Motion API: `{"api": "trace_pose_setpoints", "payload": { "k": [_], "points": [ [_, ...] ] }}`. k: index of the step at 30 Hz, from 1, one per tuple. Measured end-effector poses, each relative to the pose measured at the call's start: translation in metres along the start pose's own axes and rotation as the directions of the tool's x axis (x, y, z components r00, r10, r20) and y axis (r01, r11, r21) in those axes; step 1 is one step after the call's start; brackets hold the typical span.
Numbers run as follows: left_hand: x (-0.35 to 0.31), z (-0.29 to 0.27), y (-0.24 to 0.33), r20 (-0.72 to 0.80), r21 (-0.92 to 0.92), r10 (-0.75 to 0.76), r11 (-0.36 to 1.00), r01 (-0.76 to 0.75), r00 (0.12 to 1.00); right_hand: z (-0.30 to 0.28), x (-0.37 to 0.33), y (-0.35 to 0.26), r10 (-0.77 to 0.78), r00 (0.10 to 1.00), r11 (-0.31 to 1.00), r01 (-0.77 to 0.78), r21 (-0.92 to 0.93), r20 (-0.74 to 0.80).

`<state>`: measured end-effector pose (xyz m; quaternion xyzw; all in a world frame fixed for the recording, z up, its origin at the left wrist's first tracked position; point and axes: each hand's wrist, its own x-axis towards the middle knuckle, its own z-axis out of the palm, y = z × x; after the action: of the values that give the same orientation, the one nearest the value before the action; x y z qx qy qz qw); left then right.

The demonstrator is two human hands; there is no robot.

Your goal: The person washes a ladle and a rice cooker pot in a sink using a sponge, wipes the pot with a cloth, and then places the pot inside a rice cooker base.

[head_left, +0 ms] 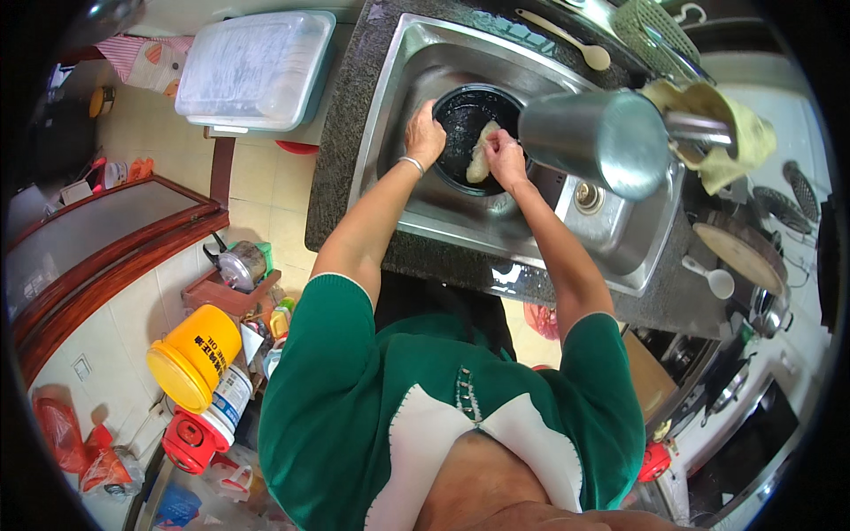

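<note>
Left hand (425, 140): curled over the rim of a dark round pan (454, 133) inside the steel sink (460, 211).
Right hand (505, 163): pinching a pale, loofah-like scrubber (477, 170) within the pan.
Obstruction: a metal cylinder (589, 142) looms across the sink's right side, hiding part of it.
Countertop: wooden spoon (567, 41) beyond the sink, near a green basket (653, 37).
Far left: lidded storage box (255, 71); below, a yellow bucket (195, 350).

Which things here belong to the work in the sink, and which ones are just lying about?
In the work:
black pot, its rim in the left grip
pale pad, material unclear, in the right grip
sink, with the pot in it

Apparently just lying about:
pale spoon
yellow bucket
lidded storage box
white ladle
</note>
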<state>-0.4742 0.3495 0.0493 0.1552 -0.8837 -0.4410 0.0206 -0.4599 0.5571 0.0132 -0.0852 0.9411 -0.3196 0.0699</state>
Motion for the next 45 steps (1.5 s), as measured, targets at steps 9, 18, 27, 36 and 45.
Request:
{"api": "trace_pose_setpoints", "payload": {
  "k": [9,18,27,36,45],
  "points": [
    [-0.003,0.006,-0.019,-0.112,-0.08,0.078,0.993,-0.087,0.991,0.072,0.017,-0.018,-0.126,0.952,0.973,0.173,-0.152,0.28],
    [-0.001,0.007,-0.015,-0.095,-0.077,0.055,0.995,-0.062,0.994,0.055,0.062,-0.016,0.159,0.983,0.899,-0.105,-0.424,0.092],
    [0.001,0.007,-0.014,-0.08,-0.049,0.115,0.992,-0.119,0.99,0.076,0.024,-0.025,-0.127,0.918,0.749,0.337,-0.571,0.375],
    [0.003,0.008,-0.016,-0.082,-0.068,0.1,0.992,-0.106,0.992,0.053,0.073,-0.003,0.263,0.948,0.826,-0.125,-0.549,0.179],
    [0.007,0.013,-0.016,-0.068,-0.037,0.105,0.993,-0.108,0.992,0.073,0.027,-0.033,0.047,0.929,0.831,0.167,-0.531,0.367]
  ]
}}
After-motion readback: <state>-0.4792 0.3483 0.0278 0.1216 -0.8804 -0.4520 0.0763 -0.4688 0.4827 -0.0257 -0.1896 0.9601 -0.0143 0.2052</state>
